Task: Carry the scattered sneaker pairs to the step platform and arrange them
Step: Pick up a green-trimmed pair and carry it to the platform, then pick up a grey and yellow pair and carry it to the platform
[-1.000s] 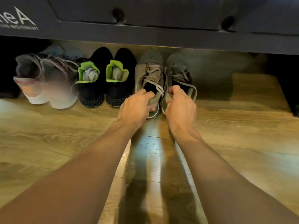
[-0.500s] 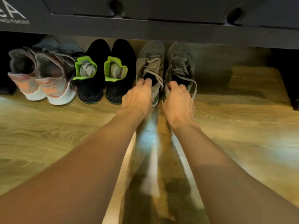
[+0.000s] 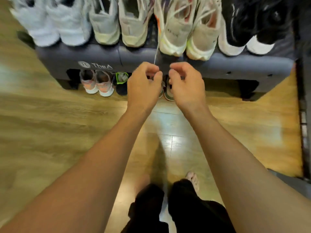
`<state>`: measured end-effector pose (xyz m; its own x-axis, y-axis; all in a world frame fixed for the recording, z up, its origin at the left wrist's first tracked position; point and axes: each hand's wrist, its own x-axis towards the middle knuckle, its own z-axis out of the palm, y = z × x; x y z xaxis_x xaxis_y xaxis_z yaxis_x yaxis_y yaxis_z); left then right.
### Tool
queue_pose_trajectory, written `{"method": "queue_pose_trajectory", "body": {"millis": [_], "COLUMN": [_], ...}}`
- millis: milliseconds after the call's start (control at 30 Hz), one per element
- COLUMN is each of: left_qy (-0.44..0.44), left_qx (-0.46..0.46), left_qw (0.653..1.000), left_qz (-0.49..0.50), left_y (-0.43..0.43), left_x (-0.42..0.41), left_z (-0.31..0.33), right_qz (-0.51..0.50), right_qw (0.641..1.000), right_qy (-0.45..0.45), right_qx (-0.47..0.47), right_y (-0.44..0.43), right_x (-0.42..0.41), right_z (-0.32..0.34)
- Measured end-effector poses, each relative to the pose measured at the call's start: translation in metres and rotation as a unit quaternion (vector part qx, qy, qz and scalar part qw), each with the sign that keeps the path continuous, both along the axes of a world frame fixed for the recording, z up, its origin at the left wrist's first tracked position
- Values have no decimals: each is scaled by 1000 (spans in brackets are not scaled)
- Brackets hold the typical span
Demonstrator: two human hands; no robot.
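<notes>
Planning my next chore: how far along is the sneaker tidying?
Done: four pairs line the platform top: white pair, grey pair, beige pair, black pair. Under it: a pink pair, a green-lined pair and a third pair behind the hands. In hand: no sneaker; the left hand is at a lace hanging from the beige pair, the right hand empty. Left: no strays show; perhaps tuck that lace.

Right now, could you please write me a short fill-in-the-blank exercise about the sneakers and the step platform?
1. The step platform carries ____ sneaker pairs on top.
2. The rightmost top pair is ____ with white soles.
3. The left hand pinches a white ____ hanging from the beige pair.
Missing words: four; black; lace.
</notes>
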<state>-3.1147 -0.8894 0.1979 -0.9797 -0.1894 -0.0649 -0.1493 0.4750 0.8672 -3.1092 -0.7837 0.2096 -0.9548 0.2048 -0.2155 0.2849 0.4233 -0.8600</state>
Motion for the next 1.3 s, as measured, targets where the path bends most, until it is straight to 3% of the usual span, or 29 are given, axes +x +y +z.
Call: {"method": "queue_pose_trajectory", "body": {"millis": [167,333,567,700,933,1300], "left_qy": [23,140,292,368,457,479], "left_qx": [106,153,136,101,13,-168], "left_qw": [992,971,929,892,806,633], "left_qz": [62,121,180,241,376,585], "left_y": [-32,-73,-105,-110,-103,-25], "left_x": [29,47,111,172,316,593], "left_z": [211,415,614,685,776,834], "right_qz": [-1,41,152,263,461,654], "right_qw": [990,971,902,835,690,468], "right_qy": [47,121,213,229,169,63], "right_qx": [-131,-202,-344,-426,-532,-591], "right_y": [-23,-45,-76,-92,-115,-125], "right_x": [17,34,71,108,200,429], "right_z": [212,412,600,670,754,814]}}
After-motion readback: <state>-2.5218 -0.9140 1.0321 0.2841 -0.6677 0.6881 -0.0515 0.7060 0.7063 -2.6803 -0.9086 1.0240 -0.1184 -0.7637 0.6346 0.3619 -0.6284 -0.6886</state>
